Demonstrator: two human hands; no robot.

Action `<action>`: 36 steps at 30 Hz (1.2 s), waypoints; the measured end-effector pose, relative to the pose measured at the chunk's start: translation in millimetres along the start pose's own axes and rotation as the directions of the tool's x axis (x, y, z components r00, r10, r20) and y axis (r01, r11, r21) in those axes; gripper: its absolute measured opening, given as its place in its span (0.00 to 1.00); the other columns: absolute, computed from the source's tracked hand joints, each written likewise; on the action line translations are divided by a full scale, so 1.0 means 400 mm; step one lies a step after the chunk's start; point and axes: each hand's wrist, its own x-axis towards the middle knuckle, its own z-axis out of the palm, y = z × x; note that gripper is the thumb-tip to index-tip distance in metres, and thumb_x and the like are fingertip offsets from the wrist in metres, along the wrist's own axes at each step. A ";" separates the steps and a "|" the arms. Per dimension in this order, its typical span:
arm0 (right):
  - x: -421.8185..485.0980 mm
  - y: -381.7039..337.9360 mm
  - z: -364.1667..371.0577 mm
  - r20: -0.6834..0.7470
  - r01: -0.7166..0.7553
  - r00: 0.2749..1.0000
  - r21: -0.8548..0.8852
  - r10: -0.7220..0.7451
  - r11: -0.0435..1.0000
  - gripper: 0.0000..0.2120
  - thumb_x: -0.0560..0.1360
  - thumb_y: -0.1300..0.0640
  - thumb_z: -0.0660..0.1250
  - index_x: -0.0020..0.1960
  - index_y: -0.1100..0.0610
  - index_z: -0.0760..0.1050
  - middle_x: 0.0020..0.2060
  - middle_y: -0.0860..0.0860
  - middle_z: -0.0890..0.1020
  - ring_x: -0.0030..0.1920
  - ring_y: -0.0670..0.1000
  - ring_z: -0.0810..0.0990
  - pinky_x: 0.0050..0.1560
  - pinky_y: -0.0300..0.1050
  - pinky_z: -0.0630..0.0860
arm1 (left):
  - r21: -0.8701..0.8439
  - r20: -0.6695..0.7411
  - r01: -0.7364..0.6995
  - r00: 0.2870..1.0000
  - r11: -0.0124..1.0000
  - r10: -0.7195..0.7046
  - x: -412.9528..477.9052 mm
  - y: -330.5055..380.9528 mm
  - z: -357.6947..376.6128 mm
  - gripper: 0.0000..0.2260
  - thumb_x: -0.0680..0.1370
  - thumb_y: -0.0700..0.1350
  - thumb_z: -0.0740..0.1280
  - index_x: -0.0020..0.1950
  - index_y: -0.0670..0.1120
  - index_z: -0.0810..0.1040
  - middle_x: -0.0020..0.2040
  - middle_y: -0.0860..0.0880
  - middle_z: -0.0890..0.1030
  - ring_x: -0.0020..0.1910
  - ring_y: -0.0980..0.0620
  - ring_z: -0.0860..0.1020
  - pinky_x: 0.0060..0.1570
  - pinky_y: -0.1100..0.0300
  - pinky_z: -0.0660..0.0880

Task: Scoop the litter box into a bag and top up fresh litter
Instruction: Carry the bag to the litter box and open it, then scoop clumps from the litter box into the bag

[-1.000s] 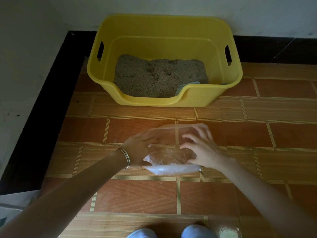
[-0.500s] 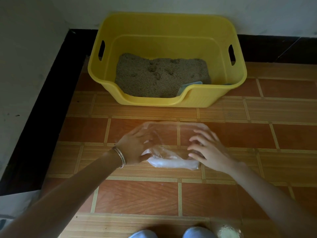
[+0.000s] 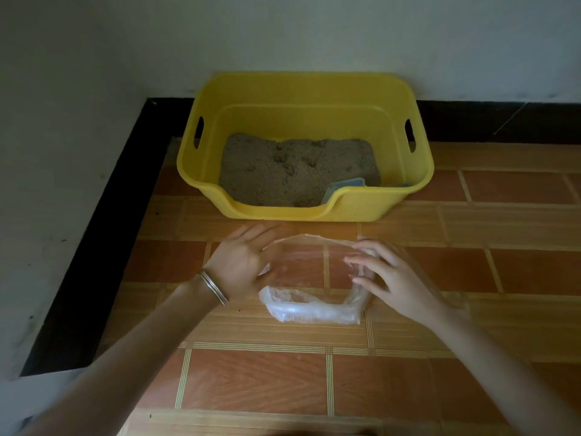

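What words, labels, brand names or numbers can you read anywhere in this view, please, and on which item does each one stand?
None can be read anywhere in this view.
Yellow litter box: plain plastic, no label showing.
Clear plastic bag: no print visible.
Scoop in the litter: no marking visible.
Bangles on the left wrist: no engraving can be made out.
Wall and floor tiles: no signs.

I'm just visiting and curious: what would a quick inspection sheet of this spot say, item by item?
Surface: orange-brown tiled floor, bare in front of the box.
Job's things: yellow plastic litter box holding grey litter; pale blue scoop tucked in its front right corner; clear plastic bag on the floor, mouth spread wide.
Clutter: nothing seen.
Hands: left hand and right hand at either side of the bag's mouth, fingers spread; silver bangles on the left wrist.
Cables: nothing seen.
Surroundings: white wall with black skirting, room corner.
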 end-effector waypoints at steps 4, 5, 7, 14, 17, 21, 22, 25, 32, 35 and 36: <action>0.047 -0.028 -0.090 -0.075 0.023 0.997 0.087 -0.017 0.996 0.16 0.75 0.49 0.60 0.61 0.50 0.72 0.61 0.47 0.71 0.56 0.42 0.74 0.58 0.40 0.72 | 0.049 0.056 0.018 0.998 0.999 -0.020 0.058 -0.018 -0.077 0.14 0.74 0.51 0.63 0.56 0.48 0.79 0.61 0.49 0.77 0.63 0.48 0.73 0.59 0.52 0.70; 0.061 -0.030 -0.115 -0.088 0.042 0.995 0.062 -0.036 0.997 0.16 0.75 0.49 0.60 0.61 0.51 0.72 0.60 0.48 0.71 0.57 0.43 0.74 0.58 0.40 0.72 | 0.059 0.076 0.033 0.996 0.998 -0.038 0.074 -0.024 -0.093 0.15 0.74 0.52 0.63 0.57 0.48 0.78 0.61 0.49 0.77 0.63 0.48 0.73 0.58 0.53 0.71; 0.088 -0.028 -0.162 -0.098 0.076 0.992 -0.008 -0.077 0.997 0.16 0.76 0.48 0.59 0.60 0.53 0.74 0.59 0.47 0.72 0.58 0.45 0.74 0.57 0.43 0.74 | 0.071 0.105 0.060 0.992 0.996 -0.067 0.106 -0.033 -0.117 0.16 0.74 0.53 0.61 0.57 0.49 0.78 0.60 0.50 0.78 0.62 0.48 0.73 0.57 0.53 0.72; 0.207 0.005 -0.257 -0.135 0.071 0.987 -0.118 -0.087 0.990 0.13 0.76 0.53 0.63 0.58 0.56 0.75 0.55 0.51 0.76 0.53 0.48 0.77 0.52 0.42 0.76 | 0.115 0.130 0.073 0.988 0.991 -0.088 0.161 -0.087 -0.136 0.16 0.74 0.55 0.59 0.56 0.49 0.78 0.54 0.51 0.80 0.57 0.50 0.77 0.52 0.56 0.74; 0.260 0.051 -0.266 -0.045 -0.050 0.998 -0.177 0.043 0.983 0.15 0.75 0.53 0.64 0.61 0.54 0.74 0.58 0.50 0.75 0.50 0.50 0.78 0.47 0.46 0.79 | 0.119 0.132 0.094 0.985 0.988 -0.109 0.158 -0.132 -0.119 0.17 0.74 0.56 0.58 0.55 0.50 0.78 0.52 0.52 0.80 0.56 0.50 0.77 0.50 0.56 0.75; 0.316 0.100 -0.253 0.136 -0.168 0.971 -0.194 0.196 0.967 0.17 0.75 0.53 0.65 0.63 0.53 0.72 0.60 0.49 0.72 0.54 0.49 0.76 0.52 0.47 0.76 | 0.112 0.163 0.079 0.982 0.991 -0.096 0.147 -0.196 -0.088 0.17 0.73 0.57 0.58 0.55 0.51 0.79 0.52 0.52 0.80 0.56 0.51 0.76 0.51 0.57 0.75; 0.328 0.106 -0.249 0.184 -0.185 0.957 -0.204 0.223 0.961 0.18 0.74 0.54 0.66 0.63 0.53 0.72 0.61 0.49 0.72 0.54 0.49 0.76 0.54 0.45 0.76 | 0.110 0.170 0.079 0.981 0.991 -0.097 0.146 -0.210 -0.083 0.18 0.73 0.57 0.57 0.54 0.51 0.79 0.52 0.53 0.80 0.56 0.51 0.76 0.51 0.57 0.75; 0.362 0.117 -0.239 0.268 -0.264 0.907 -0.239 0.324 0.935 0.18 0.74 0.53 0.67 0.63 0.52 0.72 0.61 0.49 0.72 0.56 0.48 0.75 0.55 0.42 0.74 | 0.092 0.185 0.087 0.977 0.992 -0.103 0.142 -0.255 -0.072 0.18 0.74 0.59 0.56 0.55 0.52 0.78 0.52 0.54 0.80 0.56 0.52 0.76 0.51 0.58 0.74; 0.394 0.139 -0.219 0.354 -0.394 0.803 -0.288 0.479 0.873 0.18 0.70 0.55 0.71 0.59 0.52 0.73 0.62 0.50 0.73 0.60 0.50 0.73 0.60 0.45 0.71 | 0.053 0.189 0.087 0.977 0.995 -0.095 0.134 -0.304 -0.056 0.18 0.75 0.59 0.56 0.56 0.52 0.78 0.53 0.54 0.79 0.58 0.52 0.76 0.50 0.57 0.74; 0.393 0.162 -0.199 0.375 -0.383 0.794 -0.302 0.478 0.873 0.19 0.69 0.58 0.73 0.58 0.51 0.74 0.62 0.50 0.74 0.60 0.51 0.74 0.59 0.45 0.73 | 0.061 0.170 0.083 0.981 0.995 -0.092 0.129 -0.305 -0.048 0.19 0.75 0.60 0.56 0.57 0.52 0.78 0.53 0.55 0.79 0.59 0.52 0.75 0.49 0.57 0.75; 0.395 0.166 -0.197 0.383 -0.369 0.794 -0.311 0.471 0.876 0.18 0.68 0.59 0.73 0.57 0.52 0.74 0.60 0.50 0.74 0.58 0.50 0.75 0.57 0.44 0.74 | 0.060 0.164 0.088 0.982 0.994 -0.097 0.127 -0.305 -0.047 0.19 0.75 0.60 0.57 0.57 0.52 0.78 0.53 0.55 0.79 0.59 0.52 0.75 0.48 0.57 0.75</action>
